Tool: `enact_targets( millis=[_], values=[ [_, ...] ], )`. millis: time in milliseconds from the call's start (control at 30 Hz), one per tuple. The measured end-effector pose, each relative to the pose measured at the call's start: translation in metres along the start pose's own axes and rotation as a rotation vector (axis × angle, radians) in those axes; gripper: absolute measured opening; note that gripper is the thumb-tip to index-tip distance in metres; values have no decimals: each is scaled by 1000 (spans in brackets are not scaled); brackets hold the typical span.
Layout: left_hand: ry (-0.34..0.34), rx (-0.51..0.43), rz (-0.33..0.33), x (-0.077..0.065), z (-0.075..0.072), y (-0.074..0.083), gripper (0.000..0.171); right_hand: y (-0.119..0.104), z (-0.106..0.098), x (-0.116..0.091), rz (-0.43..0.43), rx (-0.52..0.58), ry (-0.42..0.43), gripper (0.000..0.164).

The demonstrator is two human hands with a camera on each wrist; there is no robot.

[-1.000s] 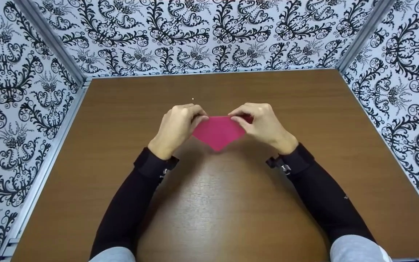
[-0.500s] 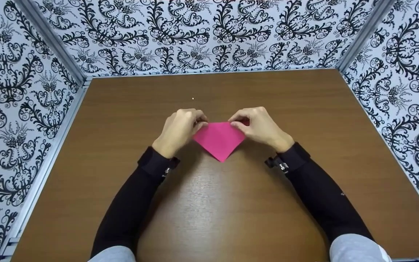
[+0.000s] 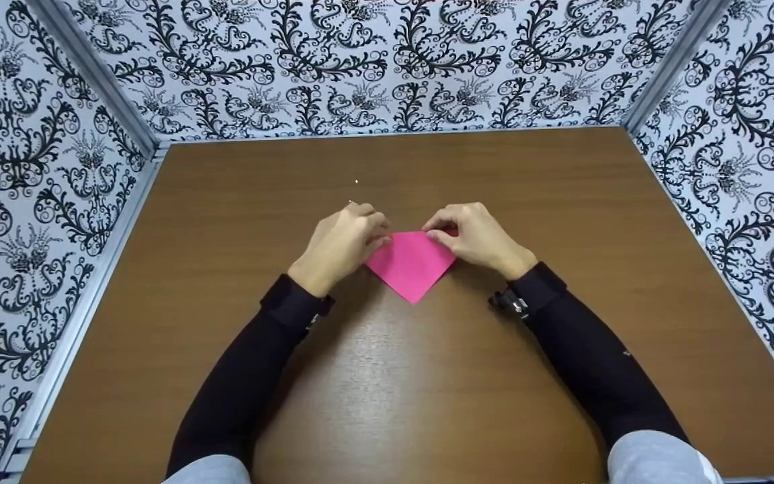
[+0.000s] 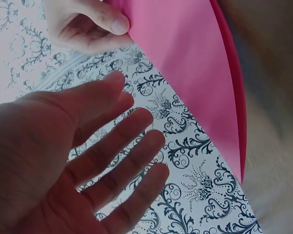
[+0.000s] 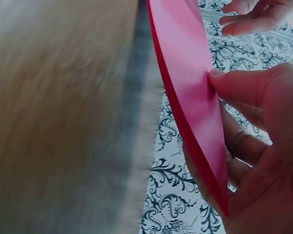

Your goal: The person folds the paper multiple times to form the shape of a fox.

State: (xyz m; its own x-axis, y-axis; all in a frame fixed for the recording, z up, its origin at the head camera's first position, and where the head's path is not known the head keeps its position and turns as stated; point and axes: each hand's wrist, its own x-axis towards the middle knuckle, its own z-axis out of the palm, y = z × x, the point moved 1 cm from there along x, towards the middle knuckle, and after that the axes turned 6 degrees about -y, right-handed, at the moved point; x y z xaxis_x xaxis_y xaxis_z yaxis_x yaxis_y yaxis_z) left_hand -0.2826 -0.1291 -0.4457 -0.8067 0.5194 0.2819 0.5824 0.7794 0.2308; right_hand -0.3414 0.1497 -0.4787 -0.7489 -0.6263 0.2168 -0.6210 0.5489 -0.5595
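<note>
A folded pink sheet of paper (image 3: 414, 265) hangs point-down between the hands in the head view. Its two layers stand slightly apart along the lower edge in both wrist views. My right hand (image 3: 478, 235) pinches its top folded edge, thumb in front and fingers behind. My left hand (image 3: 343, 242) is just beside the paper's left corner. The left wrist view shows that hand's fingers (image 4: 136, 156) spread and separated from the paper, holding nothing.
Below lies a brown wood-grain table (image 3: 387, 390). Patterned black-and-white panels (image 3: 387, 67) stand along its back and both sides, joined by grey metal rails (image 3: 91, 74).
Both hands have come lower and nearer with the paper, whose point now hangs further down. My left fingers have let go of the paper's edge; the right hand keeps its pinch.
</note>
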Motion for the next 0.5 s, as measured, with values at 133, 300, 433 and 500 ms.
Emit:
enact_targets(
  millis=[133,300,433,500],
  values=[
    [-24,32,59,1,7,5,17,5,3,0,-8,-19,-2,12],
    [-40,51,106,2,13,9,16,12,6,0,-9,-44,0,13],
    [-47,67,119,2,16,9,16,13,6,0,-2,-48,0,13],
    [-56,63,117,2,18,8,17,13,6,1,1,-48,3,14]
  ],
)
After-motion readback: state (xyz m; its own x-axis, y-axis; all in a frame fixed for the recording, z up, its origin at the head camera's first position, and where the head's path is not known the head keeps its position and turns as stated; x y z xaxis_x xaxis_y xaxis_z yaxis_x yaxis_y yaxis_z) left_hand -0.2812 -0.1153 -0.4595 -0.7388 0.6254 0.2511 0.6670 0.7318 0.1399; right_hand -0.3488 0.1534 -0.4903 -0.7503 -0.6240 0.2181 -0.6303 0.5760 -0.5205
